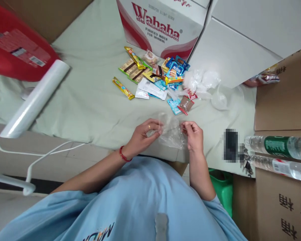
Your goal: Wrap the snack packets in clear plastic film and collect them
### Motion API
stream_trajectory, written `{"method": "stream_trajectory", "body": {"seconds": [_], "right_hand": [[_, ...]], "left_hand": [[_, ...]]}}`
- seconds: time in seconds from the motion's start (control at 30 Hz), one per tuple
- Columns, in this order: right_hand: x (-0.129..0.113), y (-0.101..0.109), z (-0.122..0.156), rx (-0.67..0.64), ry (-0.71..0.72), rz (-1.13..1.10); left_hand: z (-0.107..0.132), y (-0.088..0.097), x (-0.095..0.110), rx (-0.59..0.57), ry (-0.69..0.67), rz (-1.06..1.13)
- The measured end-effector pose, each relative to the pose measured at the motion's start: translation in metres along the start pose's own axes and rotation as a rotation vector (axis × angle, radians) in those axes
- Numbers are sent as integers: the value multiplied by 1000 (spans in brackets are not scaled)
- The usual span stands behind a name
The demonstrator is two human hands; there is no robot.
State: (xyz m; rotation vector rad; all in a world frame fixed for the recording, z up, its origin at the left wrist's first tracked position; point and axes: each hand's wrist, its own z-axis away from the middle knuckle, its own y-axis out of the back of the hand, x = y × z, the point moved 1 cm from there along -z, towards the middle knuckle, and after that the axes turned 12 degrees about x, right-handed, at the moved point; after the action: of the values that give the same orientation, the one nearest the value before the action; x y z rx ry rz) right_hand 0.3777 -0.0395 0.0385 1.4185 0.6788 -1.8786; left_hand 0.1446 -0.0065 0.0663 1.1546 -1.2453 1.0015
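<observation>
A small clear plastic bag (pixel 171 133) hangs between both hands just above the near edge of a pale green cloth (pixel 90 97). My left hand (pixel 143 134), with a ring and a red wrist cord, pinches the bag's left edge. Its right edge is pinched by my right hand (pixel 193 135). Beyond the hands lies a heap of small snack packets (pixel 155 78) in yellow, blue, brown and white wrappers.
A Wahaha water carton (pixel 163 25) stands behind the snacks, a white box (pixel 235 50) to its right. Loose clear bags (pixel 203 82) lie beside the heap. A plastic film roll (pixel 35 98) lies left, a red stool (pixel 17 47) behind it. Water bottles (pixel 278 147) rest on brown cartons right.
</observation>
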Motion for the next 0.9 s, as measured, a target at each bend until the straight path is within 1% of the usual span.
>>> {"method": "stream_trajectory", "body": {"seconds": [0.07, 0.1, 0.13, 0.17, 0.23, 0.3, 0.37, 0.43, 0.5, 0.57, 0.63, 0.7, 0.73, 0.77, 0.83, 0.9], "right_hand": [[0, -2, -4, 138, 28, -67], [-1, -2, -5, 183, 33, -98], [-1, -3, -6, 203, 36, -112], [-1, -5, -5, 198, 30, -107], [-1, -13, 2, 116, -22, -53], [0, -27, 13, -21, -124, 19], [1, -44, 25, -166, -232, 73], [0, -61, 34, -297, -291, 120], [-1, -74, 37, -402, -276, 173], [-4, -80, 34, -435, -195, 207], [-8, -78, 28, -368, -87, 193], [-10, -69, 23, -250, -8, 146], [-10, -63, 21, -200, 3, 121], [-10, -58, 21, -173, -10, 100], [-9, -50, 23, -189, -92, 60], [-6, -49, 28, -269, -202, 16]], "left_hand": [[7, 17, -9, 201, 62, 20], [13, 26, -14, 272, 92, 24], [18, 35, -18, 304, 117, 22], [24, 43, -21, 305, 137, 15], [35, 57, -25, 262, 168, 12], [41, 66, -26, 238, 194, 44], [42, 70, -25, 242, 201, 95], [39, 69, -22, 247, 178, 130], [32, 68, -19, 231, 135, 137], [25, 69, -16, 230, 109, 136], [19, 74, -15, 301, 105, 150], [15, 81, -15, 416, 94, 153], [14, 85, -16, 456, 81, 150], [14, 87, -16, 471, 65, 142], [15, 85, -13, 418, 26, 120], [19, 77, -8, 298, -10, 98]]}}
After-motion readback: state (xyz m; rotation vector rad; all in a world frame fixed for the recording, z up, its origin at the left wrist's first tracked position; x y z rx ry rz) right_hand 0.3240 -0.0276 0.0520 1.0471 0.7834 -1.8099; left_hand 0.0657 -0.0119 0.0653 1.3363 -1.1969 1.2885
